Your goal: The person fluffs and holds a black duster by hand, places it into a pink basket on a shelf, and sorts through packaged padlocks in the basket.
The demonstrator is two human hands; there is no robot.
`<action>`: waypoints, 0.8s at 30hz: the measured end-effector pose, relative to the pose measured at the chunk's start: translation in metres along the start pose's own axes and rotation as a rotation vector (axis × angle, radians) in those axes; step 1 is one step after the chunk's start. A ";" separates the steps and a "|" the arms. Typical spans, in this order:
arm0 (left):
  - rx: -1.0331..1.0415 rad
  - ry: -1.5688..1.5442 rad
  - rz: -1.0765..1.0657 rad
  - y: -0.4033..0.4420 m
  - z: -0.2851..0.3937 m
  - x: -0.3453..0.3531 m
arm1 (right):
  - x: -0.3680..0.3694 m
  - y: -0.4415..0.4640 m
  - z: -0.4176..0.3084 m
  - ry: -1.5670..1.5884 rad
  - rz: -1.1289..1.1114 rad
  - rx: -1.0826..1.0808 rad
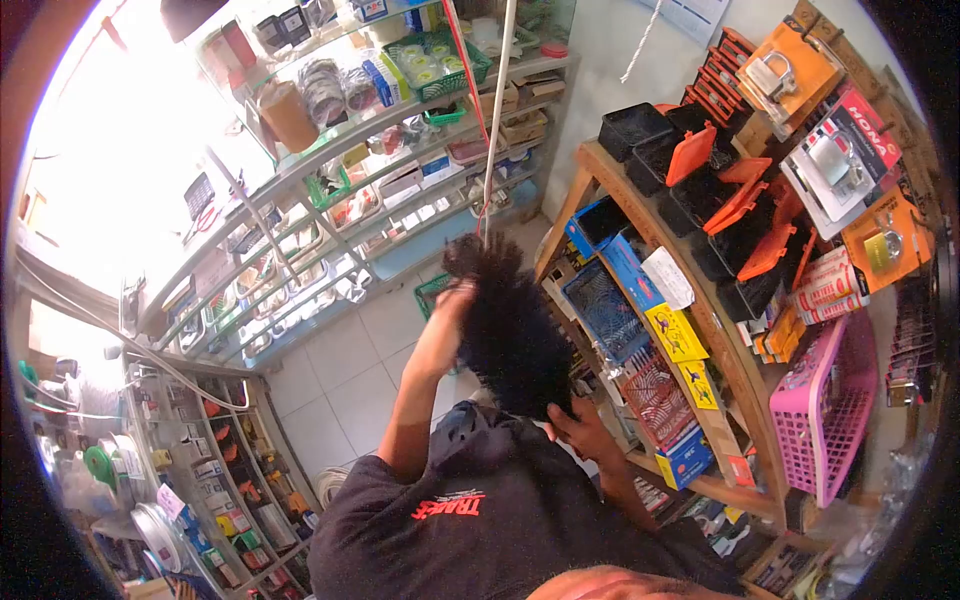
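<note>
A bushy black feather duster point(515, 330) is held out in front of my dark shirt. My left hand point(458, 298) is closed at its far end, the fingers partly sunk into the feathers. At the near end, on the right, my right hand point(580, 430) is curled round it. The duster's handle cannot be made out among the dark feathers.
Glass shelves point(330, 150) with small packaged goods stand ahead on the left. To the right, a wooden rack point(735, 385) holds black bins with orange lids. A pink basket point(825, 420) hangs beside it. A pale pole point(498, 110) rises beyond the duster above the tiled floor point(325, 390).
</note>
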State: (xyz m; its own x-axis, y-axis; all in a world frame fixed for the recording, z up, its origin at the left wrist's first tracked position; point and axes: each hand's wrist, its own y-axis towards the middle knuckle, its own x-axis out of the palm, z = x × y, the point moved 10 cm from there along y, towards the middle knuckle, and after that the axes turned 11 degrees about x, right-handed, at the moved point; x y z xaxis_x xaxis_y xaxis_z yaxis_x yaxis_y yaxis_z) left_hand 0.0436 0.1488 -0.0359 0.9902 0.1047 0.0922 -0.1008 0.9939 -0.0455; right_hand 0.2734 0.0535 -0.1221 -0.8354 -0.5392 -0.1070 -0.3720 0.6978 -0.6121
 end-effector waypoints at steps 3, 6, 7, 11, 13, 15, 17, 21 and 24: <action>-0.026 -0.168 -0.017 0.003 0.002 0.005 | 0.003 -0.004 -0.004 0.168 0.004 0.024; 0.023 -0.791 -0.109 0.014 0.023 0.019 | 0.005 -0.006 -0.004 0.191 -0.029 0.012; 0.043 -0.565 -0.108 0.014 0.020 0.020 | 0.006 -0.005 -0.005 0.156 -0.044 -0.002; 0.121 -0.083 -0.070 0.010 0.014 0.032 | -0.006 0.004 0.016 0.115 0.019 -0.001; 0.146 -0.472 -0.028 0.025 0.020 0.037 | -0.011 0.003 0.021 0.156 0.055 -0.027; -0.008 -0.572 -0.055 0.021 0.010 0.033 | -0.012 -0.005 0.012 0.185 0.044 0.017; 0.010 -0.596 -0.075 0.022 0.007 0.040 | -0.011 -0.005 0.009 0.201 0.016 0.021; 0.009 -0.757 -0.062 0.014 0.017 0.051 | -0.013 -0.010 0.004 0.208 0.034 -0.009; -0.008 -0.999 0.001 0.024 0.020 0.035 | -0.014 -0.020 0.002 0.276 0.062 -0.019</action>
State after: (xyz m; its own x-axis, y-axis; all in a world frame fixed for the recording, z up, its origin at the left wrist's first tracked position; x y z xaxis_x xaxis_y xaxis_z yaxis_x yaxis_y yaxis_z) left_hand 0.0743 0.1769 -0.0134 0.4545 0.0910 0.8861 -0.0972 0.9939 -0.0522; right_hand 0.2932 0.0464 -0.1104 -0.9345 -0.3481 0.0748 -0.3217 0.7356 -0.5961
